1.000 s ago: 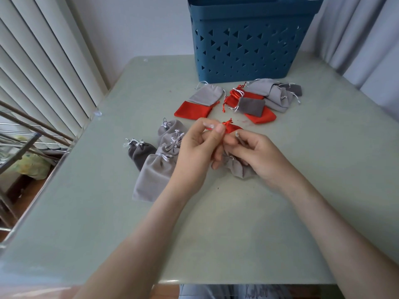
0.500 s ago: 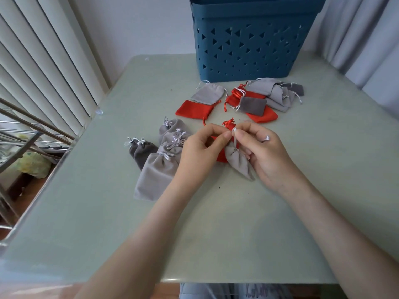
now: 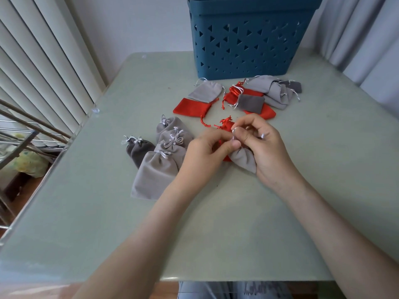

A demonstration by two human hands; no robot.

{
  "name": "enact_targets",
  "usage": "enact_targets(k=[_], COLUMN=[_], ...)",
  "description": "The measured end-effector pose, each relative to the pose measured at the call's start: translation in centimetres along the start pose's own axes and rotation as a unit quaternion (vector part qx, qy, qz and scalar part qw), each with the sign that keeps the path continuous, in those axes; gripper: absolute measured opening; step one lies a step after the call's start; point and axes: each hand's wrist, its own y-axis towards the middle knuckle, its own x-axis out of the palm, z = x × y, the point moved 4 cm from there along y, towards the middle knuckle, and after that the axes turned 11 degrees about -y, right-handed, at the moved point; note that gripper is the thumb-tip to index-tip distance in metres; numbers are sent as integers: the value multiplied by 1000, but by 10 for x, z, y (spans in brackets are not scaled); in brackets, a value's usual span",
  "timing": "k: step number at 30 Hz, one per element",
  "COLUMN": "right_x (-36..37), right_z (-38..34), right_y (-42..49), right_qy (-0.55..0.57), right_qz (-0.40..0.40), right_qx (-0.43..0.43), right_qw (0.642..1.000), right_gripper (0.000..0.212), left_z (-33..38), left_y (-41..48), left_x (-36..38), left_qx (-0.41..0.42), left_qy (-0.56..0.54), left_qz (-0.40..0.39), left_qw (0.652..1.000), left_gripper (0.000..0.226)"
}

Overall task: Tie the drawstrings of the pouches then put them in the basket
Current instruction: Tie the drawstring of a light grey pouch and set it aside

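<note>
Moved: light grey pouch, easier to see than 1 second ago, when mostly hidden under the right hand; now out between both hands.
Left hand: fingers curled, thumb pinching the bunched neck of the light grey pouch.
Right hand: fingers curled, fingertips pinching the white drawstring just above the pouch neck; 1 loose bit of string up by the middle fingers.
Where the pouch is: low over the middle of the table, well apart from the basket; touching the table or not, cannot tell.
Small red pouch: 1, right behind the fingers, partly hidden, top bunched up.
Tied pile, left of the hands: 4 tied grey pouches and 2 tied dark pouches, all with knotted white strings, all touching.
Flat pouches near the basket: 1 flat grey pouch lying partly on 1 flat red pouch.
Heap just right of those: red, light grey and dark grey pouches on top of each other; 2 dark grey ones seen, the rest too mixed up to count.
Basket: 1, blue, with triangle holes, at the far side of the table; inside not in sight.
Sides: white blinds on the left, pale curtain on the right.
</note>
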Motion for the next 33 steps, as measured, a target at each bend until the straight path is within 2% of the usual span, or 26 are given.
enact_targets(k=[3, 7, 11, 15, 18, 20, 23, 27, 30, 31, 33], right_x=[5, 4, -1, 1, 1, 1, 3, -1, -4, -5, -11], right_z=[-3, -6, -4, -2, -5, -7, -7, -4, 4, 8, 11], right_y=[0, 0, 1, -1, -2, -3, -3, -3, 1, 2, 4], right_qy=[-24, -22, -180, -235, -290, -332, -388, -350, -402, -398, -326], right_qz=[-16, -29, -26, -31, -22, -27, -54, -71, -71, -61, -20], right_qx=[-20, -12, -11, -5, -22, -30, -49, -16, 14, 35, 80], right_qw=[999, 999, 983, 971, 957, 942, 919, 934, 913, 915, 942], right_gripper=[16, 5, 23, 23, 11, 22, 21, 27, 29, 31, 38], left_z=[0, -1, -2, 3, 1, -1, -6, -8, -9, -9, -10], left_y=[-1, 0, 2, 1, 2, 3, 4, 4, 4, 4, 4], left_x=[2, -1, -6, -4, -3, -3, -4, -9, -9, -8, -8], left_qx=[38, 21, -41, -67, -109, -128, -147, -132, -120, -117, -127], left_qy=[34, 15, -95, -216, -269, -290, -283, -230, -159, -149, -159], left_qz=[17, 32, 50, 28, 30, 39, 53, 55, 47, 46, 54], left_qw=[999, 999, 993, 974, 956, 948, 946, 963, 979, 981, 978], left_gripper=[17, 16, 17, 20, 24, 26, 28, 28, 30, 26, 13])
